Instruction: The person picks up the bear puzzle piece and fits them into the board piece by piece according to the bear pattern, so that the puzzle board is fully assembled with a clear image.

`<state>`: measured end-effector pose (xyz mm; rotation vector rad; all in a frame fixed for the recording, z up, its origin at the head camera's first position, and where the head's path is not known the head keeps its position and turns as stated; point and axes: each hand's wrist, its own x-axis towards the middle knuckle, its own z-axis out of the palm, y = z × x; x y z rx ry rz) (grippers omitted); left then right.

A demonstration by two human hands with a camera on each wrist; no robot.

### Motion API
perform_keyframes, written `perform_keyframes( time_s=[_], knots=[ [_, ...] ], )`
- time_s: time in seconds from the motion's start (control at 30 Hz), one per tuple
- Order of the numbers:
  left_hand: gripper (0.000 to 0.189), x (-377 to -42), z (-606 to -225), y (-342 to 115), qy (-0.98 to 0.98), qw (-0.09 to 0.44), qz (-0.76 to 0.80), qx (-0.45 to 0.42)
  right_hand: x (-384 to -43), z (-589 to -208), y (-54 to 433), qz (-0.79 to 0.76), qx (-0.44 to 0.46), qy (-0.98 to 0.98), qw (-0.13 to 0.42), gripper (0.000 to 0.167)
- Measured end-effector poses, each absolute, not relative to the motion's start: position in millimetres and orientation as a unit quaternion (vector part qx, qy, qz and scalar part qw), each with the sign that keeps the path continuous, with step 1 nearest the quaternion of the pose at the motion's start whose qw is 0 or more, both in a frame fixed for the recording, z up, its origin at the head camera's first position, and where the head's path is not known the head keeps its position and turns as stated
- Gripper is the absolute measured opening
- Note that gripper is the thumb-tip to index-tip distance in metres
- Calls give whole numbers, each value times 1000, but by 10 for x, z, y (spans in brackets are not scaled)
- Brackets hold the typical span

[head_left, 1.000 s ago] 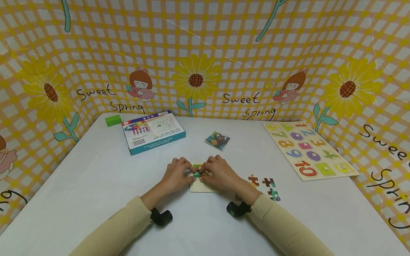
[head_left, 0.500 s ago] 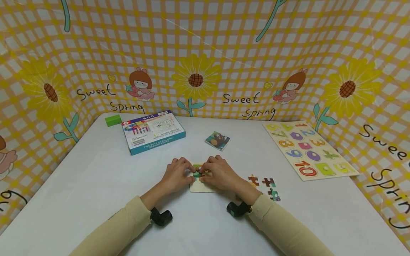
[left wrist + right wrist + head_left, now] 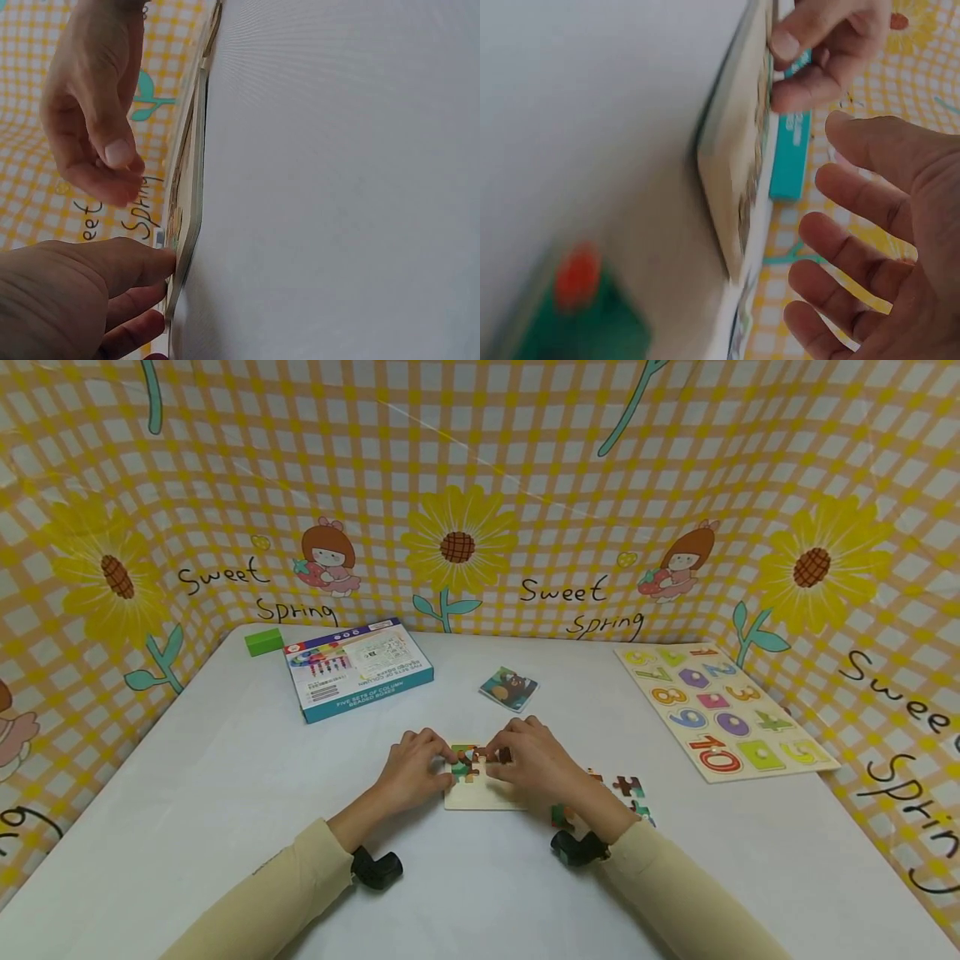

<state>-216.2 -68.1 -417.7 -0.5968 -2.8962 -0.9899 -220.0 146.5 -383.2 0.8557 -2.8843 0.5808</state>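
Note:
A small wooden puzzle board (image 3: 483,797) lies in front of me, with green and brown jigsaw pieces (image 3: 463,766) fitted together in its far left part. My left hand (image 3: 412,767) holds the board's left edge, thumb and fingertips at the pieces; the left wrist view shows the thumb (image 3: 154,264) against that edge. Over the board's right part hovers my right hand (image 3: 534,762), its fingers apart and holding nothing in the right wrist view. Brown pieces (image 3: 481,755) show on the board between the hands. My right hand hides part of the board's right side.
Loose jigsaw pieces (image 3: 628,786) lie right of the board, partly behind my right forearm. A bear picture card (image 3: 510,688) lies beyond it. A flat teal-edged box (image 3: 363,668) and a green block (image 3: 264,642) stand back left. A number board (image 3: 716,714) lies at right.
My right hand has let go of the pieces and drawn back to the right, its fingers spreading and uncovering brown pieces. The left hand has stayed in place.

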Motion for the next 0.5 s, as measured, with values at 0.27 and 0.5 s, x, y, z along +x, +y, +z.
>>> perform_keyframes(
  time_s=[0.27, 0.5],
  knots=[
    [17, -2157, -4183, -683, -927, 10, -322, -191, -2116, -3758, 1828, 209, 230, -950, 22, 24],
    [17, -2166, -4195, -678, -929, 5, -320, -188, -2057, -3799, 2173, 214, 200, -956, 29, 24]
  ],
)
